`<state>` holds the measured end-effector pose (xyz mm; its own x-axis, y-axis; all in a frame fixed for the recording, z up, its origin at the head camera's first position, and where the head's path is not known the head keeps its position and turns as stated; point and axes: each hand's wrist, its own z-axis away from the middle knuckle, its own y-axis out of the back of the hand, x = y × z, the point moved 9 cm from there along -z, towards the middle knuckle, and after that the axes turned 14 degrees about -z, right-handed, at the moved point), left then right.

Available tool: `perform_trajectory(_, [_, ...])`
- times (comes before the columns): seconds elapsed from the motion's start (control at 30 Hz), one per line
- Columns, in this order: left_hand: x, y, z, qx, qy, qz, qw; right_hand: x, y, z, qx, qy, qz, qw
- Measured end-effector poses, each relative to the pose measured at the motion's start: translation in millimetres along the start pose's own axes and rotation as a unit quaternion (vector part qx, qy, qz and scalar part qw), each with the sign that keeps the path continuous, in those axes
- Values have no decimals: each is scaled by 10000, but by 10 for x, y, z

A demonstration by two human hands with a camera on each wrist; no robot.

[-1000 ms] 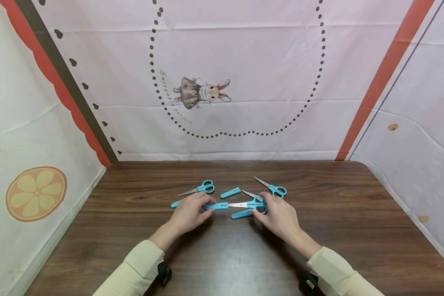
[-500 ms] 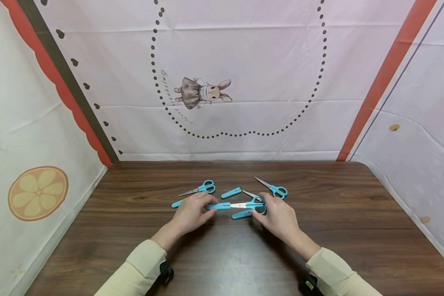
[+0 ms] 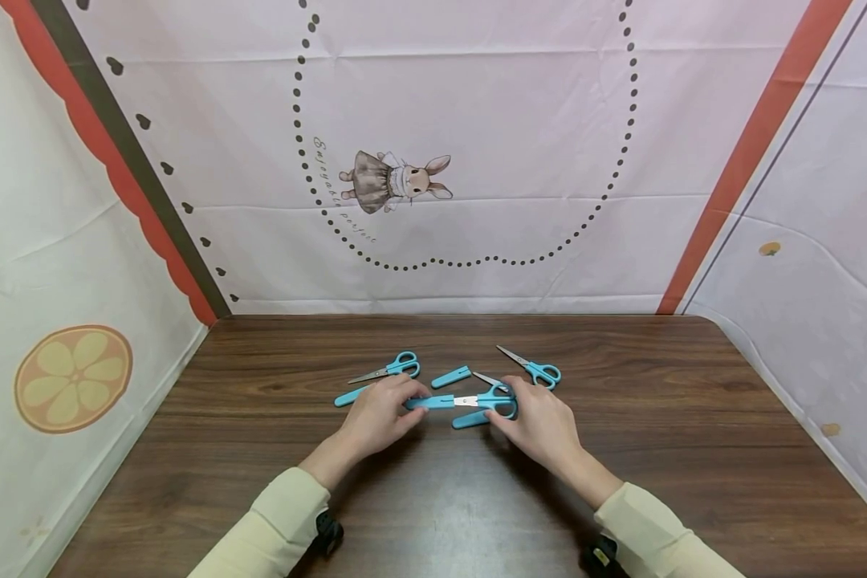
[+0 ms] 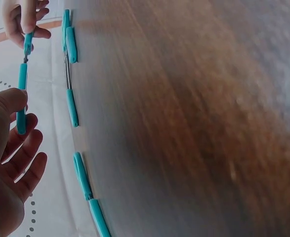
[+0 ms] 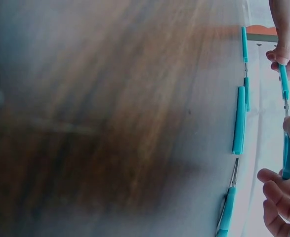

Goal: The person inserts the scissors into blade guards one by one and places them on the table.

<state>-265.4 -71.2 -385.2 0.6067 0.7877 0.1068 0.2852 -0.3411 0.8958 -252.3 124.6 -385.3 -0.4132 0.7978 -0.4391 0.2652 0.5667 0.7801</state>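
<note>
My left hand [image 3: 377, 413] pinches a light-blue scissors sheath [image 3: 437, 402] between thumb and fingers, above the table. From the other side my right hand [image 3: 545, 421] holds the blue-handled scissors [image 3: 466, 401] by their finger loops. The tips are inside the sheath, and a short stretch of bare blade shows between sheath and handles. In the left wrist view, sheath [image 4: 22, 79] and scissors line up end to end, the left thumb lying on the sheath. The right wrist view has the right thumb and fingers on the scissors' handle [image 5: 288, 158].
Behind the hands lie uncapped scissors [image 3: 405, 365] at left and more scissors [image 3: 544, 374] at right. Other blades [image 3: 487, 381] lie partly hidden by the right hand. Loose sheaths rest around them: a left sheath [image 3: 350, 396], a middle sheath [image 3: 451, 376] and a front sheath [image 3: 471, 419].
The left hand has shifted slightly right with the sheath, and the right hand slightly left with the scissors. Less bare blade shows than before. The items on the table have stayed put.
</note>
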Motion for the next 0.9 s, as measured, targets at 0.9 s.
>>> perform_trajectory(0.9, [46,-15,-6,98,-20,-39,9999,-10,-28,5,-12,-56,-44,10000])
